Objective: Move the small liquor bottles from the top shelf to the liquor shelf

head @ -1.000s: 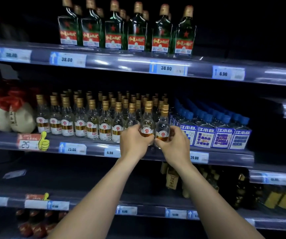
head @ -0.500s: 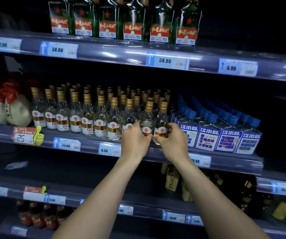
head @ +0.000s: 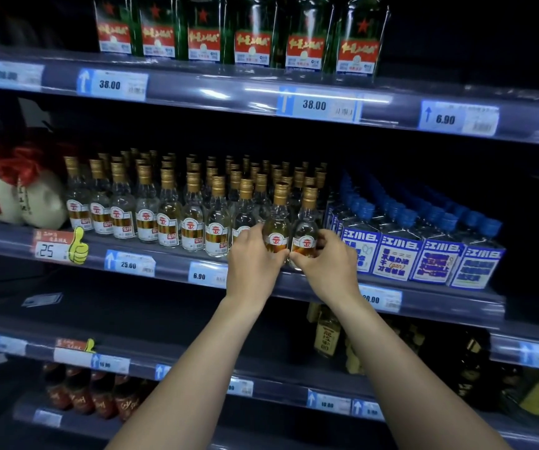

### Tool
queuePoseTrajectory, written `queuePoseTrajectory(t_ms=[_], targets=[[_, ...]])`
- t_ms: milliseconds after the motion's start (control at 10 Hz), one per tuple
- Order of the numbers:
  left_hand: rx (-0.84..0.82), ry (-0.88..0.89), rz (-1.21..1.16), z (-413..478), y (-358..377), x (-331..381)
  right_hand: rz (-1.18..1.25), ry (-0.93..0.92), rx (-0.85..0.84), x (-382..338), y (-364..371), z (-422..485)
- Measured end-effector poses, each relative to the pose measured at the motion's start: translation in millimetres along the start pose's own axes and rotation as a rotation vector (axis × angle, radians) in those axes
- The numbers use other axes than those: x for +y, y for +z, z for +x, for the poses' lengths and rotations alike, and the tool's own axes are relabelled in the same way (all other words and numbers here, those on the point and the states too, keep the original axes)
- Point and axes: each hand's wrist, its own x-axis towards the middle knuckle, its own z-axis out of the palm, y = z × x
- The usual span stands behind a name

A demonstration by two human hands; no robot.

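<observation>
a person's two bare forearms reach up from the bottom of the view to the middle shelf (head: 151, 266) of a dim shop display, a grey metal ledge fronted by a glossy plastic strip of price tags. the left hand (head: 255, 261) is wrapped around the lower body of a small clear glass liquor bottle with a gold screw cap and a red and gold label (head: 277, 222). the right hand (head: 328, 263) is closed in the same way on a matching small bottle just beside it (head: 305, 227). the two hands almost touch at the fingertips, and both bottles stand upright at the front edge of the shelf, at the right end of a dense block of identical gold-capped bottles (head: 170, 206). gripping them low, near the base, looks meant to keep the narrow, smooth glass steady while each is set into line with its row, labels facing out.

just to the right sit square clear bottles with blue caps and blue and white paper labels (head: 424, 251). at the far left are rounded cream ceramic jars tied with red cloth (head: 18, 196). on the shelf above stand tall dark green glass bottles with red labels and a red star (head: 252, 37).
</observation>
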Motion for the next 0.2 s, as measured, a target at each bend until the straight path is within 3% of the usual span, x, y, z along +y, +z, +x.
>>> queuePoseTrajectory(t_ms=[200], targets=[[0.048, 0.057, -0.062, -13, -17, -11, -0.064, -0.054, 0.066, -6, -3, -11]])
